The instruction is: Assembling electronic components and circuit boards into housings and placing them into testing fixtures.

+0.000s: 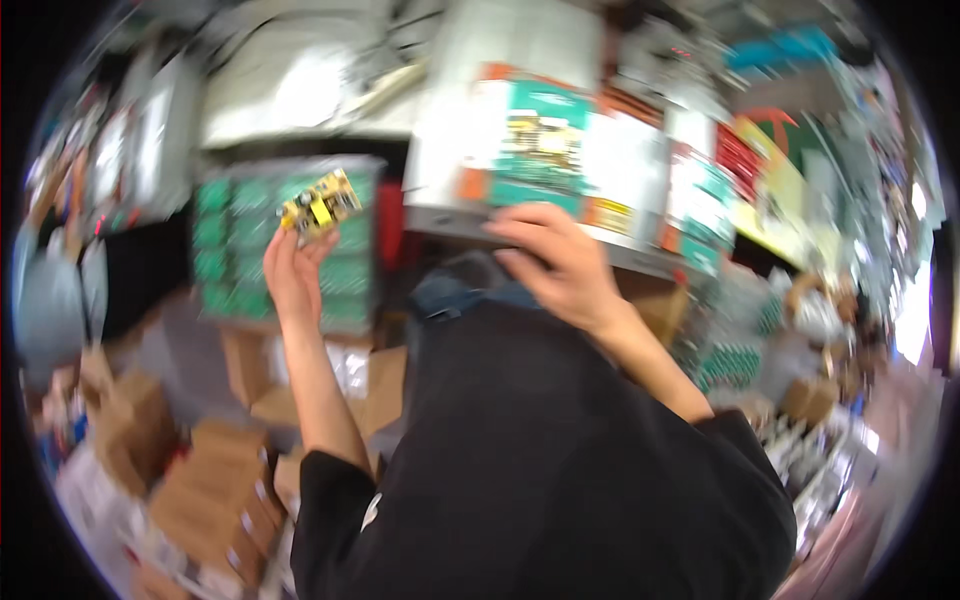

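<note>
My left hand [292,270] grips a small circuit board [322,204] by its lower edge. The board is tan and crowded with parts, with a bright yellow component near its middle. It is raised in front of a stack of green pieces [345,275] under clear wrapping. Over the front edge of the workbench hovers my right hand [562,262], its fingers loosely bent and apart, with nothing visible in them. Just beyond that hand lies a green fixture [541,140] carrying boards with tan and dark parts; motion blur hides their detail.
The metal workbench [440,170] carries white and orange panels, a red piece [738,160] and a yellow sheet [775,185] toward the right. Cardboard boxes [215,490] stand low on the left. An open carton [385,385] sits below the green stack. A person's sleeve [60,300] shows at far left.
</note>
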`<state>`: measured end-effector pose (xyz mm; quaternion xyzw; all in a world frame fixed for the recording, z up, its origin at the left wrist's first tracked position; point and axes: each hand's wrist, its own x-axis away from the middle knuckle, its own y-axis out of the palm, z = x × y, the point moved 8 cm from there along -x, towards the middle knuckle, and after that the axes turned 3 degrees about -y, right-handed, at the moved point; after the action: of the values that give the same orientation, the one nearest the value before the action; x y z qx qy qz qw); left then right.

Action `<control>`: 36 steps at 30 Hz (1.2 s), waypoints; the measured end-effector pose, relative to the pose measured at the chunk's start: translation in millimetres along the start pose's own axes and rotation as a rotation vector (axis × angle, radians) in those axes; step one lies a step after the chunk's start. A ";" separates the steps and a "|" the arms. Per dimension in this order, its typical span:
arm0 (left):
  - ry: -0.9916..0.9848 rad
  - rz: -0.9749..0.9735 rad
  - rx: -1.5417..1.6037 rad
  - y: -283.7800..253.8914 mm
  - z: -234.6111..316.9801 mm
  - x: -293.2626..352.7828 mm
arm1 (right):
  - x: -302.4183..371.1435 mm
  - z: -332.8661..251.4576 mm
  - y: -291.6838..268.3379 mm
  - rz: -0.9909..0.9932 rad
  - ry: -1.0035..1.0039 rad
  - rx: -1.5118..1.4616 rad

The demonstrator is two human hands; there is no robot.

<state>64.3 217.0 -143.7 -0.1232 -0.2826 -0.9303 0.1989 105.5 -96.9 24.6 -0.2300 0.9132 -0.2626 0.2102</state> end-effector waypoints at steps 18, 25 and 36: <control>0.783 -0.714 -1.111 372.2 -140.8 70.0 | 109.0 172.9 -153.9 0.170 0.211 0.300; 0.921 -0.579 -1.238 370.6 -137.5 68.8 | 106.0 172.3 -138.4 0.181 0.127 0.348; 0.414 -0.422 -1.051 263.2 -130.4 94.1 | 189.0 126.1 -124.1 0.473 0.506 -0.107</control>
<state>81.0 -86.6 -91.8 0.0372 0.2414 -0.9693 -0.0268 55.3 -339.3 -51.1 0.0497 0.9768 -0.2073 0.0201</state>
